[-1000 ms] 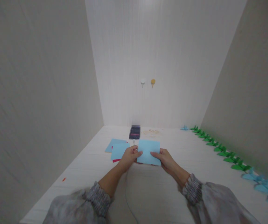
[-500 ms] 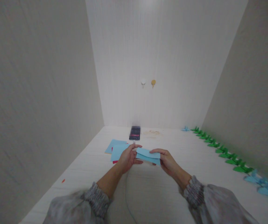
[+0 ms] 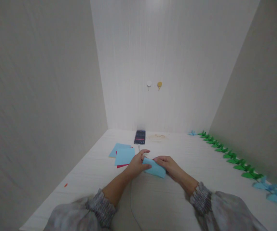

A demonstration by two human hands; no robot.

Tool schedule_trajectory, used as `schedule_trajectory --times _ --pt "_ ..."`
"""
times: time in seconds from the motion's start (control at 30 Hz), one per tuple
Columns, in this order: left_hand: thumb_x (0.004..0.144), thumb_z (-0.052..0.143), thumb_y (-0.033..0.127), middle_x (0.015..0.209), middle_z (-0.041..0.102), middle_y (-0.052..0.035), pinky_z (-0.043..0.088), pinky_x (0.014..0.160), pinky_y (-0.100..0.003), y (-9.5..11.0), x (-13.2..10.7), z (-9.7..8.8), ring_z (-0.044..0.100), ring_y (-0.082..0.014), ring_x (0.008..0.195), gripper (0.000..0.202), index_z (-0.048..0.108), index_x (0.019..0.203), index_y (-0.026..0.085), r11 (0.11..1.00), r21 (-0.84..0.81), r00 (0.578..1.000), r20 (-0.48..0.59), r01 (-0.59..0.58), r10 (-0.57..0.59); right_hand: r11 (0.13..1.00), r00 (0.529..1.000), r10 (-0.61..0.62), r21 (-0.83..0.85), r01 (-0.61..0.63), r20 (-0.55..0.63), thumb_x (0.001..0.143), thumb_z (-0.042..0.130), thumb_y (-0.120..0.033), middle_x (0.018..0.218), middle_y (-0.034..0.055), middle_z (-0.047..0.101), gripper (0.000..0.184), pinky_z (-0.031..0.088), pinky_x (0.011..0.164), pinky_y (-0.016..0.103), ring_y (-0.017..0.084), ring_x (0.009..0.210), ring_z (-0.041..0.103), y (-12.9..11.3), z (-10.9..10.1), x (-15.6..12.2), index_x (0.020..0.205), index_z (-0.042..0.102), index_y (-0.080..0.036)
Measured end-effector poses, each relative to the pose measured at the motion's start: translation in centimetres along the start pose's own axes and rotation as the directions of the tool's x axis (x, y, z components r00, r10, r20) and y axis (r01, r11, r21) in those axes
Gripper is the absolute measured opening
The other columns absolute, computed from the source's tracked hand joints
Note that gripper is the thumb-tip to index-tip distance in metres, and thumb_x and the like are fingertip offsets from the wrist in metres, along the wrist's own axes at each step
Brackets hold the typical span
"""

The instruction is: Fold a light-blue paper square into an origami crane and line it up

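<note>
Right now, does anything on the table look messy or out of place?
Only a tiny red scrap lies alone on the table, far from the paper stack. The left hand and right hand hold the folded blue paper.

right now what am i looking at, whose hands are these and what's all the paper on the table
There is no machine here: one camera sits on a person's head and looks down at their own two bare hands. The left hand pinches one end of a folded light-blue paper low against the white table; the right hand lies on its other end, and whether it grips or only presses cannot be told. Beyond the left hand lie flat blue sheets over a red sheet, then a dark device, blurred. Along the right wall runs a row of green folded figures, with blue folded figures nearer the camera.
</note>
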State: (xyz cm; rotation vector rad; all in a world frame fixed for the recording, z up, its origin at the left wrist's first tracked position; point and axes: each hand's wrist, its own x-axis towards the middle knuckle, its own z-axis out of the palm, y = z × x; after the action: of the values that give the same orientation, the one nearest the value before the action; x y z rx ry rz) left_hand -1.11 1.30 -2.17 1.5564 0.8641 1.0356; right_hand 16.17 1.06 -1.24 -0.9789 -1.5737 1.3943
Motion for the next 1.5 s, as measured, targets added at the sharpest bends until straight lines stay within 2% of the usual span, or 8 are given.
schedule_trajectory --times 0.1,0.17,0.27,0.37,0.53,0.73,1.07,1.5 --pt "0.051 0.065 0.016 0.056 0.047 0.0068 0.035 0.046 -0.017 0.3 0.0 0.1 0.046 -0.0064 0.049 0.06 0.038 0.105 0.02 1.0 0.009 1.0 -0.022 -0.015 0.015 0.998 0.999 0.033 -0.059 -0.034 -0.006 0.061 0.057 -0.04 0.053 -0.0002 0.057 0.029 0.033 0.045 0.02 0.009 0.046 0.045 0.7 0.0 0.3 0.066 0.062 -0.011" --pt "0.051 0.065 0.018 0.056 0.048 0.0066 0.038 0.048 -0.018 0.5 0.2 0.2 0.048 -0.0072 0.051 0.061 0.036 0.105 0.019 0.998 -0.069 0.997 -0.072 -0.009 0.004 0.998 0.999 0.012 -0.056 -0.015 -0.044 0.061 0.058 -0.039 0.051 -0.0012 0.055 0.028 0.031 0.043 0.019 0.008 0.045 0.043 0.9 -0.1 0.5 0.063 0.061 -0.011" --pt "0.055 0.063 0.027 0.063 0.052 0.0022 0.043 0.052 -0.024 0.6 0.4 0.2 0.053 -0.0101 0.054 0.055 0.035 0.101 0.015 0.978 -0.197 0.988 -0.127 0.062 -0.088 0.999 0.991 -0.034 -0.024 0.031 -0.13 0.062 0.057 -0.039 0.053 -0.0007 0.056 0.028 0.032 0.044 0.02 0.008 0.047 0.044 0.9 -0.3 0.6 0.065 0.061 -0.012" --pt "0.055 0.063 0.03 0.058 0.053 0.0014 0.045 0.05 -0.027 0.5 0.5 0.1 0.055 -0.0121 0.05 0.052 0.037 0.097 0.014 0.963 -0.228 0.975 -0.13 0.145 -0.178 0.999 0.983 -0.05 0.003 0.051 -0.179 0.062 0.056 -0.04 0.056 -0.0002 0.057 0.029 0.033 0.046 0.021 0.009 0.049 0.046 0.8 -0.3 0.7 0.067 0.061 -0.012" --pt "0.051 0.066 0.025 0.049 0.049 0.0066 0.043 0.047 -0.023 0.3 0.5 0.1 0.053 -0.0101 0.044 0.052 0.038 0.094 0.015 0.982 -0.177 0.978 -0.185 0.066 -0.099 0.998 0.99 -0.023 0.052 0.031 -0.142 0.062 0.056 -0.041 0.058 0.0004 0.058 0.03 0.034 0.046 0.021 0.01 0.048 0.047 0.4 0.5 0.4 0.07 0.061 -0.012" --pt "0.053 0.064 0.024 0.047 0.049 0.008 0.043 0.047 -0.023 0.6 0.2 0.8 0.053 -0.0104 0.044 0.052 0.036 0.097 0.017 0.988 -0.155 0.996 -0.084 0.002 -0.016 0.999 0.997 0.013 0.052 -0.009 -0.079 0.061 0.057 -0.039 0.052 -0.003 0.055 0.026 0.031 0.042 0.019 0.008 0.042 0.043 0.2 1.0 0.2 0.067 0.058 -0.014" --pt "0.058 0.061 0.029 0.048 0.053 0.003 0.041 0.045 -0.021 1.5 0.0 1.0 0.056 -0.013 0.047 0.029 0.045 0.076 0.013 0.985 -0.17 0.991 -0.122 0.037 -0.058 0.999 0.989 -0.044 -0.004 0.044 -0.144 0.064 0.053 -0.043 0.052 -0.0024 0.051 0.03 0.03 0.04 0.019 0.008 0.043 0.04 0.5 1.0 0.2 0.067 0.055 -0.014" --pt "0.058 0.059 0.035 0.047 0.053 0.002 0.041 0.043 -0.02 1.5 0.3 0.8 0.052 -0.0094 0.042 0.03 0.052 0.073 0.01 0.992 -0.123 0.983 -0.182 0.003 -0.025 0.989 0.975 -0.065 -0.142 0.036 -0.211 0.063 0.053 -0.044 0.045 -0.0051 0.041 0.03 0.025 0.038 0.018 0.007 0.041 0.035 0.8 0.8 0.3 0.059 0.049 -0.014"
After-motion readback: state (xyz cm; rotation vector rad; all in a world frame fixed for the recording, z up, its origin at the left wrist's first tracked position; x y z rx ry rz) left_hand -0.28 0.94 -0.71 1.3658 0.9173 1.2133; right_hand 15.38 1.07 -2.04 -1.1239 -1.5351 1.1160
